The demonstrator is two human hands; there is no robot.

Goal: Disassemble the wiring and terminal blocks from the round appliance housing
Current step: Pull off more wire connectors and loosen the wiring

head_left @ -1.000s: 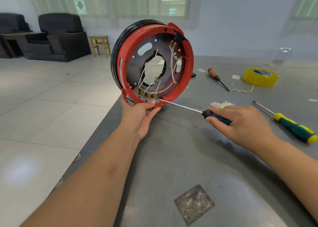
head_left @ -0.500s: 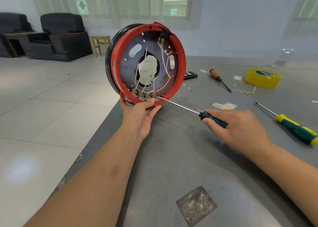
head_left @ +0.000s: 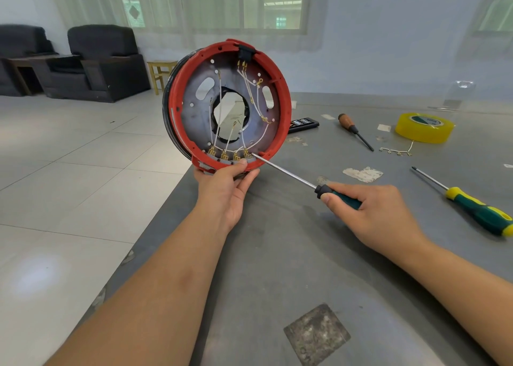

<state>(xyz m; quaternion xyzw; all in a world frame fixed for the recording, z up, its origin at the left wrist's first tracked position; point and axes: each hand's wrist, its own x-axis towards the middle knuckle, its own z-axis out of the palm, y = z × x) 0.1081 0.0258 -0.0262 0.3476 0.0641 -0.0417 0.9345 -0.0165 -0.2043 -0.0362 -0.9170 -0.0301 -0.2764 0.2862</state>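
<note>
A round red housing (head_left: 283,110) with a grey metal plate inside stands on edge at the table's left corner, open face toward me. My left hand (head_left: 226,188) grips its bottom rim, thumb over the red edge. White wires (head_left: 256,99) run from a black block (head_left: 245,53) at the top to several brass terminals (head_left: 229,154) along the bottom. My right hand (head_left: 372,213) holds a green-handled screwdriver (head_left: 288,171), its tip touching the rightmost bottom terminal.
On the grey table (head_left: 277,268) lie a yellow-green screwdriver (head_left: 472,207), a wooden-handled screwdriver (head_left: 354,129), a yellow tape roll (head_left: 424,128), a loose wire strip with terminals (head_left: 397,150), a black bit case (head_left: 304,123) and paper scraps. The table's left edge drops to tiled floor; dark armchairs stand far left.
The housing has turned in my left hand, so its black block moved from the upper right to the top and its face points more toward me. The screwdriver tip stays at the bottom terminals.
</note>
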